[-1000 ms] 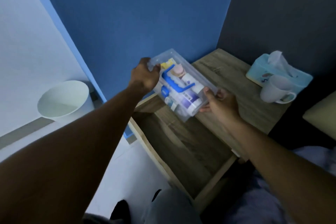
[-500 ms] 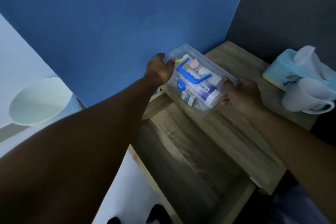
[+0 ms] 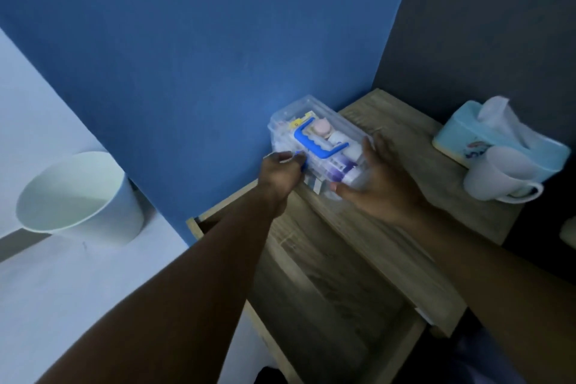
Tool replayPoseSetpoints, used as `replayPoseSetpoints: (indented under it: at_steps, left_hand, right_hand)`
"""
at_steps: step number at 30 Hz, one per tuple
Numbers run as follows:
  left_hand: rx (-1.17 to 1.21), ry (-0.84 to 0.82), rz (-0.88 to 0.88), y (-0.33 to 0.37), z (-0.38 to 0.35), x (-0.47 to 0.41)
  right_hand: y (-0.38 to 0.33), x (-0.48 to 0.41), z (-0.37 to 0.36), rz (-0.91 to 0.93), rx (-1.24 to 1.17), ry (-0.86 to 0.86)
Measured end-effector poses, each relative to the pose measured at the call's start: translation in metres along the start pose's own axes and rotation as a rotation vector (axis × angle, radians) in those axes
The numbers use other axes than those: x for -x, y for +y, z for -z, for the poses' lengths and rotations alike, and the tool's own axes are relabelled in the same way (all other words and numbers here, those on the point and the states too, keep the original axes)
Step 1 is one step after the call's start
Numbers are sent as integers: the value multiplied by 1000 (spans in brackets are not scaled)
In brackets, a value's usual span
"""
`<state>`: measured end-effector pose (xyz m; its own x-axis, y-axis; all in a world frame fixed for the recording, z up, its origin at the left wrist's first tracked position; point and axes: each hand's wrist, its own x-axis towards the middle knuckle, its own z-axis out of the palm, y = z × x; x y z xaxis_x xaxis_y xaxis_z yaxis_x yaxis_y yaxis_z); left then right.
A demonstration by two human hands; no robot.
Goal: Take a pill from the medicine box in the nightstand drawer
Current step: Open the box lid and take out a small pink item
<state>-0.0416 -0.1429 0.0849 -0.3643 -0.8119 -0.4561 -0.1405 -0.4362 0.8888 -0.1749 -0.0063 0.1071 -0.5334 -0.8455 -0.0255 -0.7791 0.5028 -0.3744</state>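
Observation:
The clear plastic medicine box (image 3: 335, 120) with a blue handle (image 3: 314, 145) rests on the left rear corner of the wooden nightstand top (image 3: 411, 165), against the blue wall. Bottles and packets show through its lid. My left hand (image 3: 282, 174) pinches a blue clasp at the box's near left side. My right hand (image 3: 378, 184) cups the box's near right end, fingers spread around it. The open drawer (image 3: 330, 296) lies below, its inside dark and bare.
A light-blue tissue box (image 3: 467, 137) and a white mug (image 3: 495, 179) stand on the right of the nightstand. A white waste bin (image 3: 78, 196) sits on the floor at left. A dark grey wall rises behind the nightstand.
The box has gone from being held over the drawer to resting on the nightstand top. My left hand slid from the box's far corner to its near-side clasp.

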Motion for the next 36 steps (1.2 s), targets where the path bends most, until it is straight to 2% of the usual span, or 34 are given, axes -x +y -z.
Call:
replayPoseSetpoints:
  at_steps: [6,10,15,19,21,25,27,30,33,36]
  left_hand:
    - [-6,96,-13,-3,3,5]
    - [-139,135,-165,-13,10,8]
    - [-593,26,-448,-27,22,16]
    - [-934,-89,-470,-12,31,22]
    - [-964,-83,-478,-5,33,28]
    - [-1031,-116,-593,8,30,34]
    - [-1165,-152,-652,12,25,33]
    - [-1345,-186,-656,8,17,32]
    - [-1392,-155,-652,3,12,29]
    - [-1490,-125,-695,6,11,20]
  right_hand:
    - [0,2,3,-10,14,31]
    - [-3,0,3,-49,63,-2]
    - [-4,-2,3,-62,93,7]
    - [-10,-3,18,-105,-43,-31]
    - [-10,-3,34,-80,-176,36]
    - [-5,-7,65,21,-380,315]
    - [1,-12,78,93,-411,445]
    - [13,-18,85,145,-319,599]
    - [28,-25,78,84,-255,617]
    - [35,-34,64,-109,-251,495]
